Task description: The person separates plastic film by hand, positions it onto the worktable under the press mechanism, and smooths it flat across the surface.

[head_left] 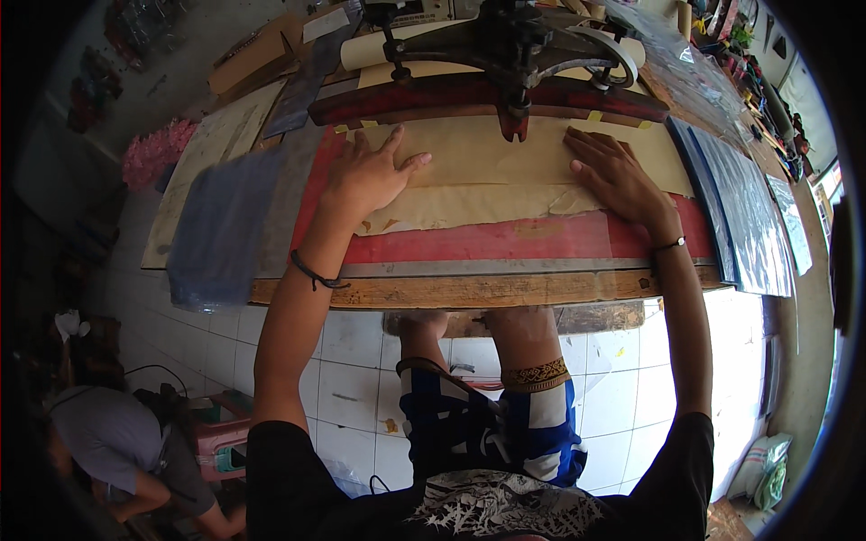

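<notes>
Both my arms reach forward over a worktable. My left hand (pixel 372 177) lies with fingers spread on the left part of a tan paper sheet (pixel 478 162). On the sheet's right part rests my right hand (pixel 621 177), its fingers stretched out and fairly flat. Neither hand holds anything. The paper's near edge is torn and wrinkled. Below it shows a red strip (pixel 433 245), with what looks like a clear film over part of it. Just beyond my fingertips runs the long dark red bar (pixel 433 97) of a press-like machine with a black metal frame (pixel 519 50).
Clear bluish plastic sheets (pixel 221 230) hang over the table at left; a plastic-sheet stack (pixel 744 203) lies right. A wooden edge (pixel 469 290) borders the table in front. A cardboard box (pixel 257 56) sits back left. At lower left, another person (pixel 117 437) bends near a red stool (pixel 221 442).
</notes>
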`<state>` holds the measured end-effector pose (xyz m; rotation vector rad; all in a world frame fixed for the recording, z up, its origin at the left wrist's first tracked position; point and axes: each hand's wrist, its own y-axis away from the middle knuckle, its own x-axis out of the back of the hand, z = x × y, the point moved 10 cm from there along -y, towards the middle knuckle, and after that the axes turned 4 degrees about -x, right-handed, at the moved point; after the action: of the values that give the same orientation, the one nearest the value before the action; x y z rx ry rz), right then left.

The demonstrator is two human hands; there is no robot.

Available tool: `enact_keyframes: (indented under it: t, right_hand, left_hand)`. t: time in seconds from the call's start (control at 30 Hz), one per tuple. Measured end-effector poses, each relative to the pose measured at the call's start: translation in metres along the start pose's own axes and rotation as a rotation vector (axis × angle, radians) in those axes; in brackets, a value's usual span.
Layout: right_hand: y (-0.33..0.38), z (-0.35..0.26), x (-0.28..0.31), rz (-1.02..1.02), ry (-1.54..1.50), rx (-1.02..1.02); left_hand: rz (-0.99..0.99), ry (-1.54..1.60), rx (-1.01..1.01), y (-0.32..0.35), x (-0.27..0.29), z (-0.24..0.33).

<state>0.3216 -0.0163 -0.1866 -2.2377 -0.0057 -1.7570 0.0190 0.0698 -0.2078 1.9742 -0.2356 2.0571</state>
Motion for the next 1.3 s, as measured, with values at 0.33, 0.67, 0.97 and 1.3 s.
enact_keyframes:
  t: [0.33,0.67,0.97,1.3]
  right_hand:
    - [0.001,-0.003,0.004,0.019,0.013,0.036]
    - [0.004,-0.002,0.009,0.057,-0.055,0.06]
    - [0.008,-0.011,0.024,0.128,-0.071,0.122]
    - [0.01,-0.026,0.038,0.188,-0.12,0.198]
  left_hand:
    - [0.046,-0.035,-0.016,-0.005,-0.004,-0.005]
    - [-0.056,0.032,-0.051,-0.004,-0.009,-0.02]
    - [-0.185,0.084,-0.102,0.002,-0.006,-0.031]
    - [-0.239,0.081,-0.12,0.008,0.002,-0.036]
